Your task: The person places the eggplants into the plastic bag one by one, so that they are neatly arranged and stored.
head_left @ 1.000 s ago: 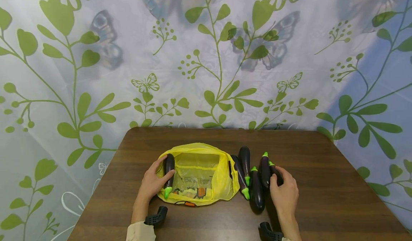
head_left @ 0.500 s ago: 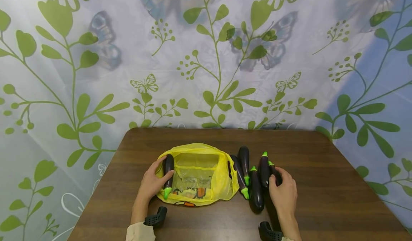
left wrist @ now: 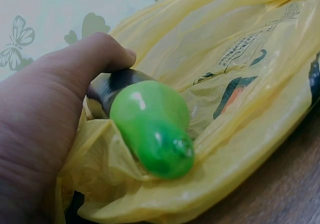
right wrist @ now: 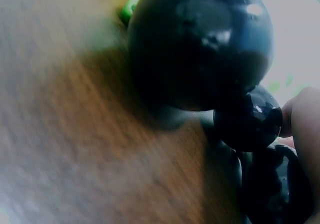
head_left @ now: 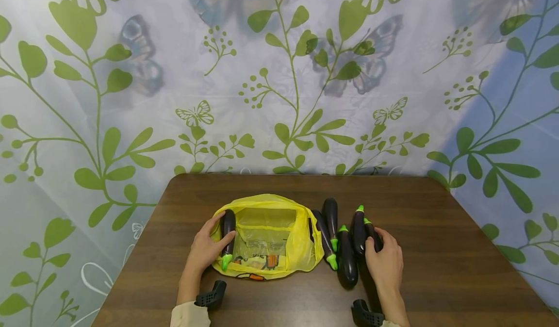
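Observation:
At the left side of an open yellow plastic bag (head_left: 303, 244), my left hand (head_left: 206, 245) holds a dark eggplant (head_left: 228, 227) with its bright green stem end toward me. Thumb and fingers lie on either side of it. The left wrist view shows the green stem end (left wrist: 152, 119) close up, over a fold of the bag. My right hand (head_left: 386, 263) grips another eggplant (head_left: 374, 238) at the right end of a group. The right wrist view shows several glossy dark eggplants (right wrist: 200, 44) close together; the right thumb (right wrist: 307, 119) touches the smaller middle one.
Between the bag and my right hand, several eggplants (head_left: 347, 266) lie side by side on the brown wooden table (head_left: 445, 259). One eggplant (head_left: 324, 239) lies against the bag's right side. Behind the table hangs a leaf-and-butterfly printed cloth (head_left: 244, 123). Black straps (head_left: 211, 295) cross both wrists.

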`<state>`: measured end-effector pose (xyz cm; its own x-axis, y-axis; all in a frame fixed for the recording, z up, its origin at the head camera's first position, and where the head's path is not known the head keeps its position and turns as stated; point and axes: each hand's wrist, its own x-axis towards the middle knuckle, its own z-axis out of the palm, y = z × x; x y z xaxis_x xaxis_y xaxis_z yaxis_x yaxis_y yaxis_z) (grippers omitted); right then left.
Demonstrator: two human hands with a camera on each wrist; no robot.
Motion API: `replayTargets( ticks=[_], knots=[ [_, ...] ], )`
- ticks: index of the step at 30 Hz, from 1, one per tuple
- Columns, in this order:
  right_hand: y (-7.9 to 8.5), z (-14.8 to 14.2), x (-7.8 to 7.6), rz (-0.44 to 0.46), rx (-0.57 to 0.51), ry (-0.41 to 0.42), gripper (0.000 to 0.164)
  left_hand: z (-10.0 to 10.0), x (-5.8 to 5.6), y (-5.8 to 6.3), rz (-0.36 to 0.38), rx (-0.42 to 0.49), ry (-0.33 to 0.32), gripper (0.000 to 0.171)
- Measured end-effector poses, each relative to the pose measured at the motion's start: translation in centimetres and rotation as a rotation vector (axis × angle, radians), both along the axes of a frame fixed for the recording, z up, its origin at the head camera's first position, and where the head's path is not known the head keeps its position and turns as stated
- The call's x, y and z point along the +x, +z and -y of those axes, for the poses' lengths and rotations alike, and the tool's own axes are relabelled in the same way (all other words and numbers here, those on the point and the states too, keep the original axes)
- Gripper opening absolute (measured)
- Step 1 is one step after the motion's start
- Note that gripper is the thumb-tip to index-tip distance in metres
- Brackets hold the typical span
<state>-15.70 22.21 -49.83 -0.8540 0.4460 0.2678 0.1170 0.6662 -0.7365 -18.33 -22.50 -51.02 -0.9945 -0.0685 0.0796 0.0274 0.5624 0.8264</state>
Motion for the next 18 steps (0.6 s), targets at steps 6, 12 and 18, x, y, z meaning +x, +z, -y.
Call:
replayTargets(
  ticks=[6,12,18],
  knots=[
    [-0.18,-0.14,-0.06,0.020,-0.014,0.001,0.041,0.05,-0.03,-0.03,0.008,0.001,0.000,0.073],
    [-0.22,-0.26,-0.12,0.043,-0.013,0.002,0.043,0.07,-0.04,-0.07,0.008,-0.001,0.001,0.073],
    [-0.21,-0.35,-0.09,0.063,-0.020,-0.003,0.044,0.05,-0.05,-0.10,0.005,-0.005,-0.001,0.073]
  ],
)
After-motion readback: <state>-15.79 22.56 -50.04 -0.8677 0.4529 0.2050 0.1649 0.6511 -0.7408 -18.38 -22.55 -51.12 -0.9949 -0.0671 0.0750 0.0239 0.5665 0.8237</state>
